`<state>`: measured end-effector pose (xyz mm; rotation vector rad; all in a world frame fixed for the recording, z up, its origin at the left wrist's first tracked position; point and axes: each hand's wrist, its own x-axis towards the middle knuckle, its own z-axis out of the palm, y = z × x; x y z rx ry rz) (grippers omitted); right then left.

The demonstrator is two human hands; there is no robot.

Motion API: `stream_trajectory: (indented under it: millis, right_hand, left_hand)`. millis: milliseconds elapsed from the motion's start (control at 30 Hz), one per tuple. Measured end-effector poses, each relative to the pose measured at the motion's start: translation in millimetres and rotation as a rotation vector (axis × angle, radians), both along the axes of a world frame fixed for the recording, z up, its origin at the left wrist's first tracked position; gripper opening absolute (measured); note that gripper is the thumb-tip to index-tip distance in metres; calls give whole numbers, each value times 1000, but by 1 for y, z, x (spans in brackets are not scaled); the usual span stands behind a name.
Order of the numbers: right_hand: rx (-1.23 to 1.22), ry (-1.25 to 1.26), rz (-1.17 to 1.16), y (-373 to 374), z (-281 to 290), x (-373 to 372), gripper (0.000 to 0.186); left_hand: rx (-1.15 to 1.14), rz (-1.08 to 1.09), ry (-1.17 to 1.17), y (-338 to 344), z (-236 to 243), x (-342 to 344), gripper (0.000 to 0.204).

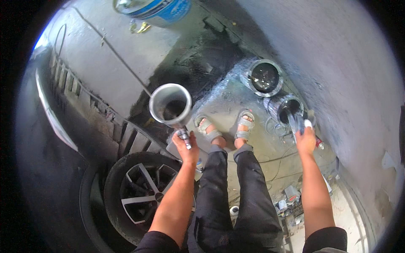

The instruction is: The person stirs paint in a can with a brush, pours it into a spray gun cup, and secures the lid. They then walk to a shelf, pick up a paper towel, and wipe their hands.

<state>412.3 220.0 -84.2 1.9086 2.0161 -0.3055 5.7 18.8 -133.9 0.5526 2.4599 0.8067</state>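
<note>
My left hand [188, 152] is closed around the handle of a spray gun [183, 134]. On top of the gun sits a wide, open metal cup [154, 110] with dark residue inside, and a hose seems to run up behind it. My right hand [306, 141] grips a pale, translucent scoop-like thing [296, 122] with a white end. Its far end reaches to the mouth of a tilted can [274, 107] with dark insides; its exact kind is unclear. Just beyond stands a larger bucket [252, 86] holding shiny dark liquid.
Wheels with dark tyres [114, 185] stand at my left. A rough wall [337, 76] rises at the right. A red can [319, 145] lies by my right hand. A blue-and-white bucket [168, 12] is at the far side, and small clutter [291, 198] lies near my right leg.
</note>
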Motion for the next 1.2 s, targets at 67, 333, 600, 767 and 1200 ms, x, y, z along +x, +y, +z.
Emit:
stream_trajectory:
  millis: [67, 333, 600, 767, 1200]
  right_hand:
    - [89, -13, 13, 1, 2, 0, 36]
    - [9, -126, 154, 19, 29, -31, 37]
    - [194, 325, -114, 87, 64, -185, 37]
    - [128, 972, -471, 148, 57, -322, 53]
    - [32, 1375, -387, 302, -8, -578, 53]
  left_hand:
    - [-5, 46, -37, -3, 18, 8, 40]
    - [19, -231, -142, -15, 68, 4, 27]
    - [152, -28, -256, -29, 75, -21, 32]
    - [164, 153, -406, -16, 85, -37, 30]
    - [95, 201, -190, 17, 95, -55, 28]
